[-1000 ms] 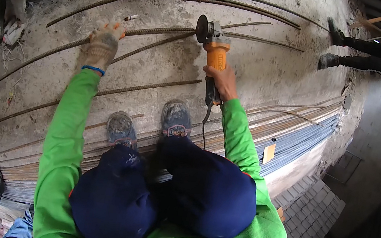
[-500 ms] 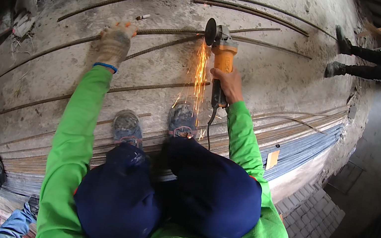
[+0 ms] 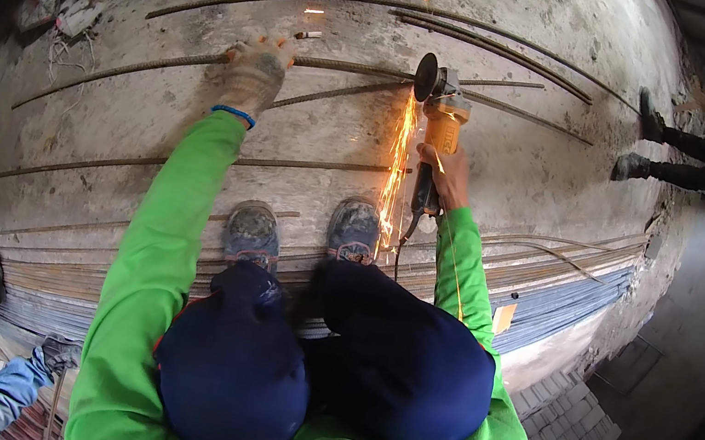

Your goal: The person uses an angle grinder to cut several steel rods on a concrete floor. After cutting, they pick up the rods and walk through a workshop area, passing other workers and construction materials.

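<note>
My gloved left hand (image 3: 255, 78) is closed around a ribbed steel rebar (image 3: 350, 69) on the concrete floor. My right hand (image 3: 445, 177), which looks bare, grips a yellow and black angle grinder (image 3: 444, 128) by its body. At the rebar, left of the grinder's head, the dark cutting disc (image 3: 426, 77) stands on edge; the exact contact point is hard to make out. Orange sparks (image 3: 398, 162) stream from there toward my right shoe (image 3: 355, 225). A second rebar (image 3: 336, 92) slants just below the held one.
More rebars (image 3: 494, 42) lie beyond my hands, and another (image 3: 101, 162) crosses before my shoes. Long bundles of rods (image 3: 565, 288) run beneath my legs. The grinder's cord (image 3: 400, 251) hangs toward my knees. Other people's legs (image 3: 700, 148) show at right and lower left (image 3: 6, 395).
The whole view has shifted, so the scene sits farther right. Both hands keep their grips, and sparks still fly. Stray sparks now also show above the disc and over my right sleeve.
</note>
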`<action>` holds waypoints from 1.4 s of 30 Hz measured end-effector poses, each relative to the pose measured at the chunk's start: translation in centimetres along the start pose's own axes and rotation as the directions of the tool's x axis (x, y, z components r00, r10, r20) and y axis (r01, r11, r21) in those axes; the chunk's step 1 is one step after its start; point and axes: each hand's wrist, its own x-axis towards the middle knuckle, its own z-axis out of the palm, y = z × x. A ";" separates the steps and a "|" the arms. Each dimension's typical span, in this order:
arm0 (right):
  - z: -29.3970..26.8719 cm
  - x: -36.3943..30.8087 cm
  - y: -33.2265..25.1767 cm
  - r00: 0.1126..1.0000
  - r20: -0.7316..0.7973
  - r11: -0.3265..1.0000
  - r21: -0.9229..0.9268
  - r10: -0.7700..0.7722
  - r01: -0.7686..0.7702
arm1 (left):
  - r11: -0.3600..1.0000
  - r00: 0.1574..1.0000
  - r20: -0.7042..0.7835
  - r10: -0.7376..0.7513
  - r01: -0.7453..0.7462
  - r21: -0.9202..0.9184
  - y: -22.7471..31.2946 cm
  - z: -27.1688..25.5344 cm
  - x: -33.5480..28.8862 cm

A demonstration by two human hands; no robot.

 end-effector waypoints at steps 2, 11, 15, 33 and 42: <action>-0.8 0.1 0.3 1.000 -0.027 0.999 -0.049 0.003 -0.004 | 0.996 0.999 0.033 0.005 -0.008 0.089 1.1 -1.6 -0.6; 0.0 0.7 -0.7 0.998 -0.052 0.997 -0.072 -0.026 0.022 | 0.999 0.998 0.043 -0.045 0.043 0.033 0.4 -1.2 -0.4; 0.3 0.4 -1.4 0.998 -0.013 0.998 -0.002 -0.064 0.064 | 0.983 0.995 0.031 -0.099 0.102 -0.153 -0.2 0.2 0.3; -0.4 -2.0 -2.6 1.000 0.004 0.978 -0.208 0.018 -0.017 | 1.000 0.993 -0.117 -0.004 0.008 0.029 -0.5 0.8 -0.1; -0.4 0.1 -1.8 0.999 0.022 0.997 -0.072 -0.034 0.035 | 0.991 0.992 0.017 -0.129 0.128 0.041 0.6 -0.5 0.3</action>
